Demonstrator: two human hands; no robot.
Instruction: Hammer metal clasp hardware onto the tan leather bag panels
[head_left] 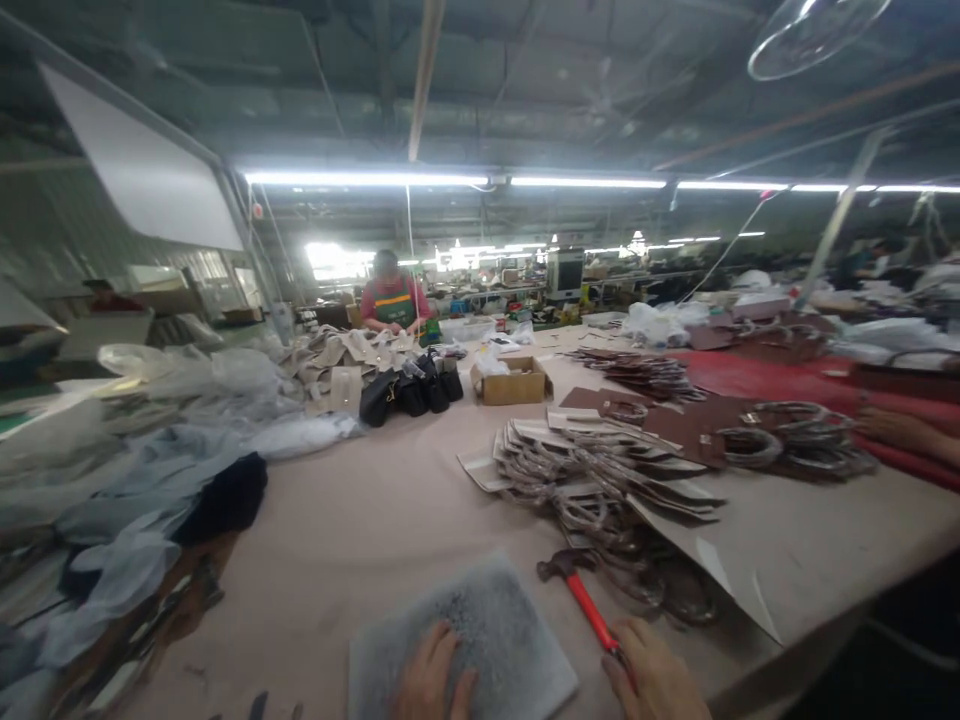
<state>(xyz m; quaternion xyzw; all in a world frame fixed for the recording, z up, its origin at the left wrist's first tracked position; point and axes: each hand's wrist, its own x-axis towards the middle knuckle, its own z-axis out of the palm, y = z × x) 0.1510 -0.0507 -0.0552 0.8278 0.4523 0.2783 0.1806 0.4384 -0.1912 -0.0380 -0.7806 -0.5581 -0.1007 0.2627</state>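
A grey slab lies on the table at the bottom centre. My left hand rests on it, fingers apart, with nothing seen in it. To the right, my right hand is closed around the lower end of a red-handled hammer. The dark hammer head points up and left, beside the slab's right edge. Just beyond the hammer is a fanned pile of pale flat pieces with plastic-wrapped loops.
Plastic sheets and a black cloth cover the left side. Black bags and a cardboard box stand farther back. A person is across the table. Another person's hand reaches in at right, near brown pieces.
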